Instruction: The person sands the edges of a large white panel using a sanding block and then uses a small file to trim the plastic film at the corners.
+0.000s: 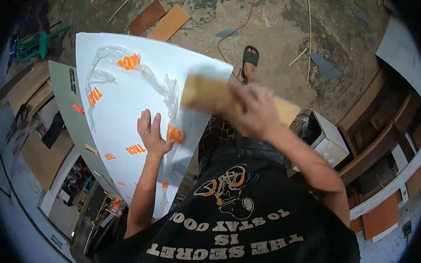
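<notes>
A large white panel lies before me, with loose clear plastic film and orange print on its surface. On it rests my left hand, fingers spread flat beside the crumpled film. My right hand grips a long tan wooden block, its fingers wrapped over the middle. The block's left end is over the panel's right edge; the other end sticks out to the right. Both block and right hand are smeared by motion, so whether the block touches the panel I cannot tell.
Under the white panel lies a grey-green board with a small red object. Brown offcuts lie on the concrete floor beyond. A sandalled foot stands past the panel's right corner. Wooden frames and a white box are at right.
</notes>
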Available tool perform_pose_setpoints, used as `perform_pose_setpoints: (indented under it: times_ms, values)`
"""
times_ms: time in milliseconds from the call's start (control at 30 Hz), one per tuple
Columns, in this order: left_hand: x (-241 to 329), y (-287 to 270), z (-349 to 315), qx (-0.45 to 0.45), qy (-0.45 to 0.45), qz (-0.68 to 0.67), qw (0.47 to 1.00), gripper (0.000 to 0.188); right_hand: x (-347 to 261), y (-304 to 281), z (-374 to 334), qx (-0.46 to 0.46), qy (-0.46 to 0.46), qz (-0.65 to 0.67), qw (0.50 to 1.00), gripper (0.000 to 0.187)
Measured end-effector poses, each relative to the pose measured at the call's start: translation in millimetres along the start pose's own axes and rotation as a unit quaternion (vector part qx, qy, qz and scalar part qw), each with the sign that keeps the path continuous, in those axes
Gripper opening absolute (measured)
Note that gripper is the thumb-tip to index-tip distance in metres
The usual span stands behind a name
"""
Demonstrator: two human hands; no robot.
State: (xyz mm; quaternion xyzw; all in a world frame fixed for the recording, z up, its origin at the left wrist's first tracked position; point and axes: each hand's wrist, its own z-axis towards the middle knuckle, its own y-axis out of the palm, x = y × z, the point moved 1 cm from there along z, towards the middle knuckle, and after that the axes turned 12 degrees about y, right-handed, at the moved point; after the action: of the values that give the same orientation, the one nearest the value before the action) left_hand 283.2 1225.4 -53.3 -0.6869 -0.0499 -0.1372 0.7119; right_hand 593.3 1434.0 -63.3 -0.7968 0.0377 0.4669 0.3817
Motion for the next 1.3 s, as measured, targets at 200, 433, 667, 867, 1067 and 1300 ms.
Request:
perform_pose_setpoints:
  times_ms: [200,433,667,867,1067,1300]
  values:
    - [5.6,-1.2,6.5,-0.012,-0.016,-0.016,1.000,0.080,-39.5,35.7,59.6,0.247,-0.211,-0.093,0.941,0.051]
    - [12.3,-2.1,2.6,0.025,-0.018,0.018,0.999,0.072,-20.9,-12.7,-9.6,0.035,-0.201,-0.037,0.978,0.054]
    - [10.6,-9.1,9.0,0.057,-0.064,-0.004,0.996,0.068,79.2,-144.9,-39.2,0.187,0.023,-0.038,0.981,0.051]
    - [34.3,-12.4,-4.0,0.085,-0.175,-0.010,0.981,0.069,92.3,-142.6,21.3,0.135,0.170,0.268,0.939,0.057]
    - [90.6,26.2,-11.8,0.115,-0.464,0.088,0.874,0.063,56.4,-154.3,115.0,-0.096,-0.187,-0.069,0.975,0.054]
    - [94.4,29.1,-15.5,0.150,-0.475,0.122,0.858,0.061,48.3,-134.4,187.1,-0.183,-0.484,-0.155,0.841,0.044]
